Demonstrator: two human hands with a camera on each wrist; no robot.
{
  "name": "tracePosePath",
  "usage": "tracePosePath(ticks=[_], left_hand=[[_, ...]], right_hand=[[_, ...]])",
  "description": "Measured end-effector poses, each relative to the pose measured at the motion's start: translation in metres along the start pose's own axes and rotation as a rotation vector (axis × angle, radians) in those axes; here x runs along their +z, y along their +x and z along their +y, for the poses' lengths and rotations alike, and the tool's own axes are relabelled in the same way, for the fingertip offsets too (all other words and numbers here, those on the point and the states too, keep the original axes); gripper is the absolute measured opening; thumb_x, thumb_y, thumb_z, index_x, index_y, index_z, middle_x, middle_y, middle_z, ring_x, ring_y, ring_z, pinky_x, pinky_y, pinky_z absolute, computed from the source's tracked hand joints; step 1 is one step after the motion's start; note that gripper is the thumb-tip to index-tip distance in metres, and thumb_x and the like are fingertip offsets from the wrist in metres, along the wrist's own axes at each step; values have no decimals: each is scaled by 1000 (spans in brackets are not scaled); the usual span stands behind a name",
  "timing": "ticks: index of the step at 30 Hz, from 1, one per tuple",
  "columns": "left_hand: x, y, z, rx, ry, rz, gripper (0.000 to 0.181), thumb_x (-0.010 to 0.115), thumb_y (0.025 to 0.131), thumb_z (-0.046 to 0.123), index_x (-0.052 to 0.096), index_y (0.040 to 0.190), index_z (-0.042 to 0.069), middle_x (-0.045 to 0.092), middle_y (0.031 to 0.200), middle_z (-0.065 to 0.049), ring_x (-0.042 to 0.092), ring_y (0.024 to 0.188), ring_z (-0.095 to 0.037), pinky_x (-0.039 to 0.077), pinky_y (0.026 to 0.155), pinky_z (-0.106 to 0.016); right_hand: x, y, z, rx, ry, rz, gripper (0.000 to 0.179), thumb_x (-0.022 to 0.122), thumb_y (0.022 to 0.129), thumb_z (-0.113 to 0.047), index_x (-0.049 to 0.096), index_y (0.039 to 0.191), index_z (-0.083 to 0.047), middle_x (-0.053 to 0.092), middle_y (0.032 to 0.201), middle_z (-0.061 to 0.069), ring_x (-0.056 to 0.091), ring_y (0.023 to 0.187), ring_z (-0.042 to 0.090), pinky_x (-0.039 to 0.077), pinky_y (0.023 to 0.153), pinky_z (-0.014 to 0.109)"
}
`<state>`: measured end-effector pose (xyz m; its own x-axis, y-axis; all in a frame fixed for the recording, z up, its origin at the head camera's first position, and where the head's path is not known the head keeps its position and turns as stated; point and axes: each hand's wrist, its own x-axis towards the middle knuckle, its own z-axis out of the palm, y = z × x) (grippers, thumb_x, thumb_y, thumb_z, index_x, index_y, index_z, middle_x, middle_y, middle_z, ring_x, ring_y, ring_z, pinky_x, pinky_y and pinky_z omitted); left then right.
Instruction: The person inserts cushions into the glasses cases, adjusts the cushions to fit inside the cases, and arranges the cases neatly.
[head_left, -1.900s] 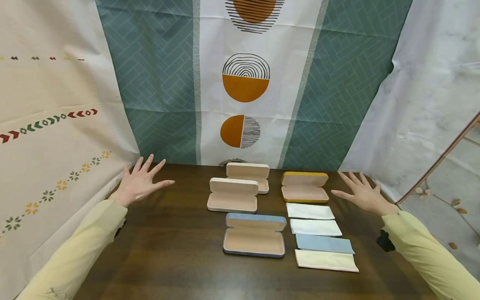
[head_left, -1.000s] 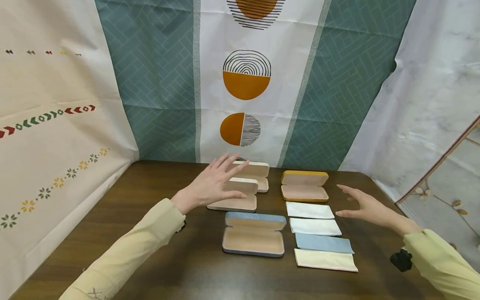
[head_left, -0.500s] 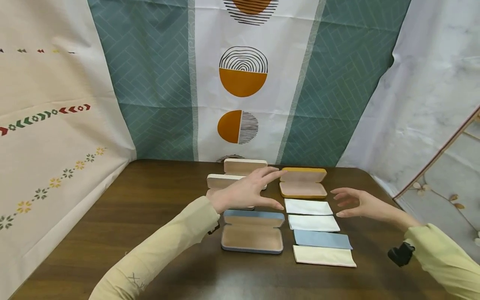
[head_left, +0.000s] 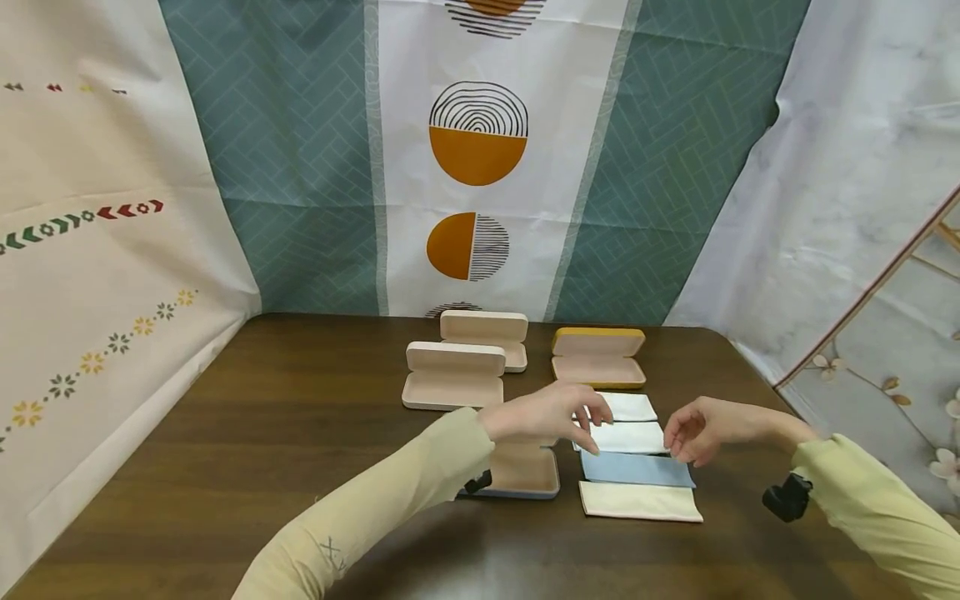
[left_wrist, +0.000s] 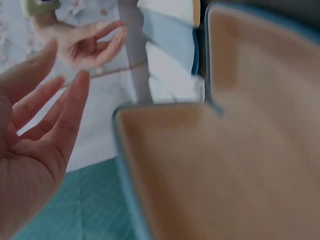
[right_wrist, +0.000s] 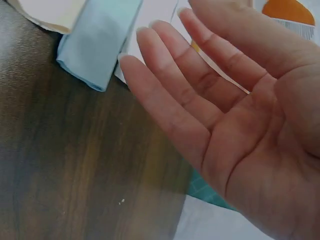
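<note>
My left hand point(head_left: 551, 414) is over the left ends of the folded cloths, its fingers loosely bent and holding nothing. Facing it, my right hand point(head_left: 708, 427) hovers by the right ends of the nearer white cloth point(head_left: 622, 437) and the blue cloth point(head_left: 637, 470); in the right wrist view its fingers point(right_wrist: 165, 107) are relaxed. Whether any fingertip touches fabric I cannot tell. Nearest me in the column lies a cream cloth point(head_left: 641, 502), and farthest another white cloth point(head_left: 632, 407). Beneath my left forearm is an opened blue glasses case point(head_left: 528, 473), partly hidden.
Two opened white glasses cases point(head_left: 453, 390) stand behind the blue one, the rear white case point(head_left: 487, 325) partly overlapped. An opened yellow case point(head_left: 598, 371) sits behind the cloths. The dark wooden table point(head_left: 262, 450) ends at a hanging patterned curtain point(head_left: 300, 167).
My left hand has swept from the far left across the cases to the cloths. My right hand has come in closer to their right ends, its fingers more bent. Cases and cloths stay put.
</note>
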<state>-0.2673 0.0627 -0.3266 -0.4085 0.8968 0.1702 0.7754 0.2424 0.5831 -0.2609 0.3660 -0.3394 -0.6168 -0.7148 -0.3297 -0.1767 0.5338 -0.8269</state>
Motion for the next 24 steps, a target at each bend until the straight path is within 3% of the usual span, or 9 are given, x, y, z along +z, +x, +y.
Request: tracePosePath(ticks=[3,8,17,24], left_hand=[[14,8,-1,-38,-13,-85,29,76,73,9,64,98,4,60,86,2,55,69,2,43,62,-12],[34,14,-3,-78,11,-160,22,76,72,6,66,91,4,60,76,2,54,64,0,43,57,-12],[55,19,-3,-100,138,-211,19,78,70,7,66,85,8,55,70,7,49,64,0,39,59,-10],[66,19,-8,-143,179,-232,23,79,69,8,63,86,9,55,71,5,48,63,-2,39,57,-11]], right_hand=[[4,-1,2,19,-19,-21,19,62,84,-3,58,99,9,61,85,14,59,74,21,51,62,40],[10,2,4,25,-79,-29,16,66,81,-4,62,94,5,62,81,12,59,71,17,52,58,38],[17,2,6,64,-147,-7,11,70,77,-4,66,85,2,63,73,10,58,62,15,51,53,35],[21,0,14,77,-179,8,11,72,75,-8,67,82,-1,61,69,5,54,57,9,49,47,30]])
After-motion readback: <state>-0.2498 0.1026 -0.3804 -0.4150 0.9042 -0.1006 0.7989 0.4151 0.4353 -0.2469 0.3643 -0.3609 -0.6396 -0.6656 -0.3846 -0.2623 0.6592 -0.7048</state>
